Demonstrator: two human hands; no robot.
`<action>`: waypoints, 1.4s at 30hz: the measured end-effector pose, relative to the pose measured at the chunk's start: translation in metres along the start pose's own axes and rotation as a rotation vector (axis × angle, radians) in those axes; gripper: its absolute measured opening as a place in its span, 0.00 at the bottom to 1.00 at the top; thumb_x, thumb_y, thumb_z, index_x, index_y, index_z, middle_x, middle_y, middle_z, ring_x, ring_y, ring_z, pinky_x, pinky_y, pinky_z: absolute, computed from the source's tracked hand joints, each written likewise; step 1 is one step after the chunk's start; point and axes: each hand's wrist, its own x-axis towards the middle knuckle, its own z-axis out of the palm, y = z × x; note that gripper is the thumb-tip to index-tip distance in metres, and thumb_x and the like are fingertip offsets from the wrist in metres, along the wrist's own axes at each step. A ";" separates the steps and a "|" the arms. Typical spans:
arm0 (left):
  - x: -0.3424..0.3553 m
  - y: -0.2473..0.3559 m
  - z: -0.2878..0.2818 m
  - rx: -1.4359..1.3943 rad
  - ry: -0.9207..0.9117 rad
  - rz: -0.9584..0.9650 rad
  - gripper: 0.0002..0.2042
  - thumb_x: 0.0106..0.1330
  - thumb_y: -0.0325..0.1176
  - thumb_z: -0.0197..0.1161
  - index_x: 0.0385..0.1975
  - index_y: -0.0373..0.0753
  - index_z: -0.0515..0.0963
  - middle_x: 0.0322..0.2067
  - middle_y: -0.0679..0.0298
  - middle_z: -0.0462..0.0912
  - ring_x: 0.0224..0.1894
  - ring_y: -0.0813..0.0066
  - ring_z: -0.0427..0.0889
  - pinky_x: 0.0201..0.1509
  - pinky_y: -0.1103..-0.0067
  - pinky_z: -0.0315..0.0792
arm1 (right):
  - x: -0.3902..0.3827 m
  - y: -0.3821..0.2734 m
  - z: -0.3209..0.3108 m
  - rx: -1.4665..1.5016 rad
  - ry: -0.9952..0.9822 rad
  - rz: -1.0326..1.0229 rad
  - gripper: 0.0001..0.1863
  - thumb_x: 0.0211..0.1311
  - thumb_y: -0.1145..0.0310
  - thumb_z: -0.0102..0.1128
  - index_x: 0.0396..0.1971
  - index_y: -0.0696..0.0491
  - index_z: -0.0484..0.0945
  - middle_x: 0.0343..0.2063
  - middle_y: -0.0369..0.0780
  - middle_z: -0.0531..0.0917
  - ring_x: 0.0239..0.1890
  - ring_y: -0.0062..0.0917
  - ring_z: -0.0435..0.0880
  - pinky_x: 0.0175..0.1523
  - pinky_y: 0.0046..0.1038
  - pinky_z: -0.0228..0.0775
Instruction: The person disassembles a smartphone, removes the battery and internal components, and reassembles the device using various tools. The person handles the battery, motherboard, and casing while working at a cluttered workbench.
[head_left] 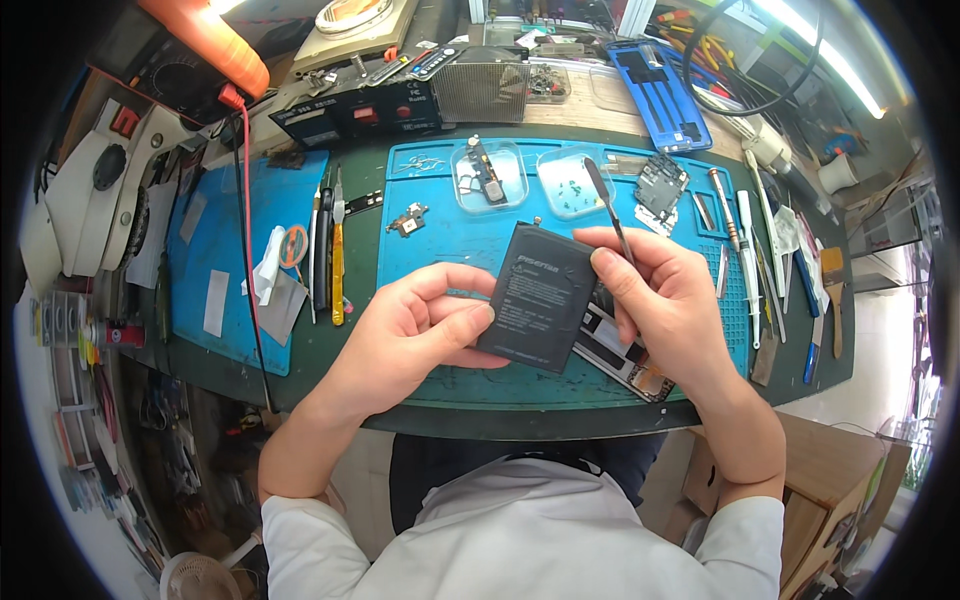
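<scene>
A flat black phone battery with pale print is raised over the blue work mat, tilted slightly. My left hand is closed on its left edge, thumb on the printed face. My right hand pinches its upper right corner and also keeps a slim dark pry tool between the fingers, tip pointing away from me. Under the battery and my right hand lies an opened phone, partly hidden. Beyond the battery, one clear dish holds a small phone part; another clear dish holds tiny screws.
A small circuit part lies left on the mat, and a dark plate-like part lies right. Knives and tweezers stand in a row at left. Screwdrivers and a syringe lie at right. A red cable hangs down at left.
</scene>
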 end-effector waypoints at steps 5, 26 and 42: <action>0.000 0.001 0.000 0.011 -0.003 -0.002 0.15 0.81 0.29 0.58 0.61 0.29 0.72 0.52 0.53 0.87 0.55 0.69 0.87 0.58 0.68 0.87 | 0.000 0.000 0.000 0.003 -0.005 0.003 0.16 0.78 0.67 0.63 0.57 0.59 0.84 0.32 0.31 0.84 0.21 0.08 0.74 0.25 0.15 0.66; 0.001 0.000 0.002 0.022 0.008 0.030 0.18 0.80 0.28 0.59 0.64 0.27 0.71 0.53 0.51 0.86 0.55 0.67 0.87 0.59 0.68 0.86 | 0.000 -0.002 0.001 -0.036 -0.019 -0.025 0.15 0.78 0.65 0.62 0.56 0.56 0.86 0.34 0.30 0.86 0.23 0.06 0.74 0.25 0.15 0.67; 0.002 -0.001 0.001 0.040 0.006 0.027 0.18 0.80 0.28 0.59 0.64 0.27 0.71 0.53 0.51 0.86 0.56 0.67 0.87 0.60 0.66 0.86 | 0.001 0.000 0.001 -0.036 -0.018 -0.021 0.15 0.78 0.66 0.62 0.56 0.55 0.86 0.34 0.31 0.87 0.23 0.07 0.75 0.25 0.15 0.68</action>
